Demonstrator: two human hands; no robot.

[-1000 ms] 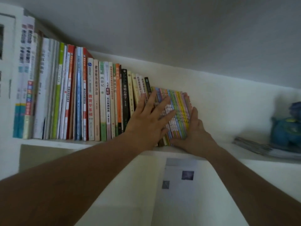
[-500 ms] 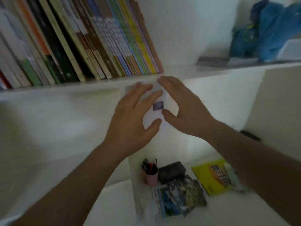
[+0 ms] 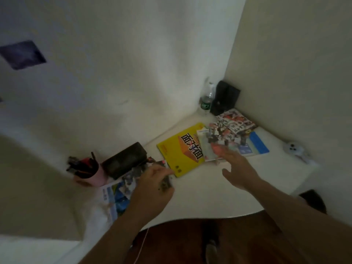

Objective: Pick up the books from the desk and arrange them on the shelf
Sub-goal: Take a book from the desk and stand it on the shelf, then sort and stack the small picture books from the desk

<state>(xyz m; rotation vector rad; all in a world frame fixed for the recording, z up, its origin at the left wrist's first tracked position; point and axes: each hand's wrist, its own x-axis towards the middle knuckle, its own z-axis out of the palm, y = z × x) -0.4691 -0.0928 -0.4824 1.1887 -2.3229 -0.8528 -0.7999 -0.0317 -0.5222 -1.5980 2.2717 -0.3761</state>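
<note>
Yellow book (image 3: 181,149) flat on white desk (image 3: 209,187), cover up, bold black characters, tilted. Overlapping its right edge: pale picture-covered book (image 3: 219,141), atop a blue-edged book (image 3: 257,143). Behind these, a red-and-white illustrated book (image 3: 236,121). Left, blurred blue-and-white picture books (image 3: 118,191), partly hidden.

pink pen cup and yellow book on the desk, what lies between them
In the head view, a dark pouch-like case lies between the pink pen cup and the yellow book, with colourful booklets in front of it under the left hand.
</note>
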